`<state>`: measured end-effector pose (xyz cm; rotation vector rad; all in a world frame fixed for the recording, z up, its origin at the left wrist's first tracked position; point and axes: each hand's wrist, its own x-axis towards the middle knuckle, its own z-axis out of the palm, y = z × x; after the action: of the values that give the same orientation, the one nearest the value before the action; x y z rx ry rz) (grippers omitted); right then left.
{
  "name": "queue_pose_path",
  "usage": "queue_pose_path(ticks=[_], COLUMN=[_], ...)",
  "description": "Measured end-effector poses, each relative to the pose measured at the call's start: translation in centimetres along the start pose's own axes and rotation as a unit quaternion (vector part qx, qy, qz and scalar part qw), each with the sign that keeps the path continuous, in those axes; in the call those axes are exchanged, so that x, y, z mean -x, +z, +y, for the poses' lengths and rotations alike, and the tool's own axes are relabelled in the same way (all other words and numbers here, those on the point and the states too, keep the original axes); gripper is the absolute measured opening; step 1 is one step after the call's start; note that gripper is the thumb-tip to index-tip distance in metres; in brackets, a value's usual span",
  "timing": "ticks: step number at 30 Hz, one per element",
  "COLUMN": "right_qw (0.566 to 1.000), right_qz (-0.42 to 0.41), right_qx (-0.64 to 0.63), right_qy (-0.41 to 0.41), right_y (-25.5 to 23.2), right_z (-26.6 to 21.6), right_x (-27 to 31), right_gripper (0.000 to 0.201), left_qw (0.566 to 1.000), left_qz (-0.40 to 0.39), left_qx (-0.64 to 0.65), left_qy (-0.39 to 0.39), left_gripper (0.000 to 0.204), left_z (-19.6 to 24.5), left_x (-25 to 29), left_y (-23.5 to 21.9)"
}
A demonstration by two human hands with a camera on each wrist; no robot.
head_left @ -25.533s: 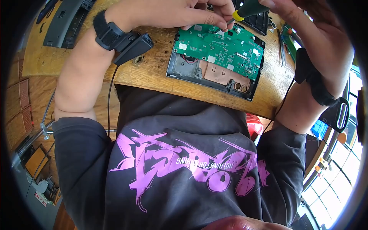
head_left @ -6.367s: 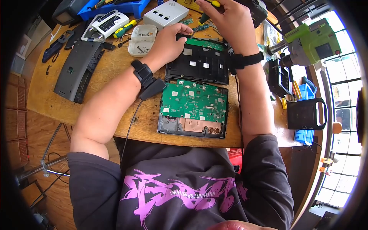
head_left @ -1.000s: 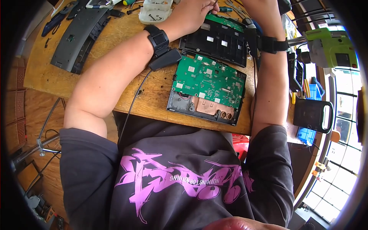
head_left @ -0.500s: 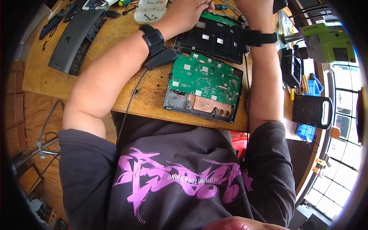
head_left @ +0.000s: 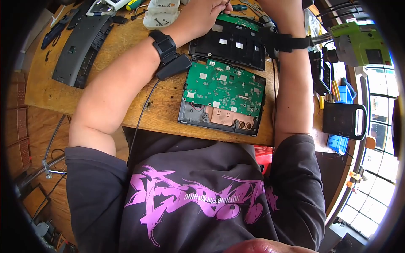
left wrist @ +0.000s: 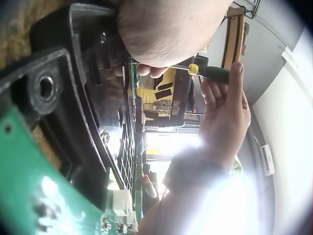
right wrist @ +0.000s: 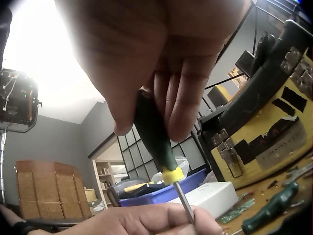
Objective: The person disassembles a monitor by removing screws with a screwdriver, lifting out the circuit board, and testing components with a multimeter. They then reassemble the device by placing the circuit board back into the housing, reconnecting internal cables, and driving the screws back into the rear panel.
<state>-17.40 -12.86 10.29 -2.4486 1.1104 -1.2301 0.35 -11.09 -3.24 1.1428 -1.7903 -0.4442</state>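
My right hand (right wrist: 161, 54) holds a screwdriver (right wrist: 154, 132) by its dark green handle, thumb on one side and fingers on the other. In the head view this hand is mostly cut off at the top. The fingertips of my left hand (head_left: 206, 14) pinch the shaft low down, at the far edge of a black plastic panel (head_left: 247, 55). The screwdriver's tip is hidden behind those fingers. A strip of green board shows along the panel's far edge. Nearer me lies a black housing (head_left: 190, 116) with a green circuit board (head_left: 215, 84) and a copper-coloured plate (head_left: 221, 116).
A curved dark grey cover (head_left: 80, 50) lies at the left, with a clear box of screws (head_left: 162, 19) behind it. On the right stand a green power drill (head_left: 356, 44) and a black case (head_left: 344, 120). A cable (head_left: 141, 114) hangs from my left wrist over the table edge.
Long before, both hands worked with the screwdriver over the nearer circuit board; later they moved to the far panel's back edge. Over the last second, the hands keep nearly the same pose there.
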Motion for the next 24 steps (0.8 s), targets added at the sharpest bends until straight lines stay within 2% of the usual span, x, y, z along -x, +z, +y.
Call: queue_pose_path(ticks=[3, 4, 5, 6, 8, 10, 11, 13, 14, 16, 20, 21, 23, 24], right_qw=[0.996, 0.988, 0.988, 0.998, 0.968, 0.945, 0.945, 0.988, 0.988, 0.997, 0.997, 0.986, 0.963, 0.978], right_qz=[-0.016, -0.048, -0.045, -0.034, -0.025, -0.091, -0.091, -0.069, -0.068, -0.051, -0.051, -0.064, -0.079, -0.01], right_qx=[0.068, 0.139, 0.14, -0.037, -0.213, -0.312, -0.312, -0.136, -0.136, -0.057, -0.054, -0.153, -0.252, -0.202], right_qy=[0.048, 0.038, 0.039, -0.045, -0.127, -0.038, -0.036, -0.03, -0.029, -0.006, 0.028, -0.011, -0.051, -0.045], right_y=[-0.9, -1.3, -0.8, 0.6, 1.0, 0.7, 0.5, -0.2, -0.4, -0.7, -0.9, -0.8, 0.4, 1.9], right_z=[-1.9, -1.4, 0.7, 3.9, 5.0, 5.6, 5.1, 3.9, 3.2, 1.7, 1.7, 2.7, 3.4, 2.8], right_x=[-0.4, -0.8, -1.3, -1.7, -1.7, -1.7, -1.6, -1.3, -1.1, -0.7, -1.2, -1.6, -1.2, -0.5], right_gripper=[0.032, 0.031, 0.031, 0.029, 0.027, 0.025, 0.025, 0.024, 0.024, 0.025, 0.027, 0.029, 0.031, 0.032], left_qw=[1.0, 1.0, 1.0, 1.0, 1.0, 1.0, 1.0, 1.0, 1.0, 1.0, 1.0, 1.0, 1.0, 1.0], left_qz=[-0.006, -0.007, -0.009, -0.009, -0.008, -0.008, -0.009, -0.013, -0.014, -0.015, -0.017, -0.018, -0.016, -0.014], left_qx=[-0.003, -0.003, -0.003, 0.004, 0.013, 0.006, 0.007, 0.019, 0.018, 0.018, 0.008, 0.009, 0.01, 0.012], left_qy=[-0.005, -0.012, -0.009, -0.008, -0.01, 0.002, 0.001, -0.012, -0.011, -0.006, 0.005, 0.001, -0.005, -0.005], left_gripper=[0.023, 0.023, 0.023, 0.022, 0.022, 0.021, 0.021, 0.021, 0.021, 0.02, 0.02, 0.02, 0.02, 0.02], left_z=[0.1, 0.1, 0.2, 0.2, 0.1, -0.1, 0.0, 0.2, 0.2, 0.2, -0.2, 0.0, 0.2, 0.3], left_x=[-0.1, -0.2, -0.3, -0.3, -0.2, -0.3, -0.2, -0.2, -0.2, -0.2, -0.4, -0.3, -0.3, -0.2], left_y=[0.1, 0.1, 0.0, 0.0, 0.1, 0.2, 0.1, 0.1, 0.1, 0.1, 0.2, 0.2, 0.1, 0.1])
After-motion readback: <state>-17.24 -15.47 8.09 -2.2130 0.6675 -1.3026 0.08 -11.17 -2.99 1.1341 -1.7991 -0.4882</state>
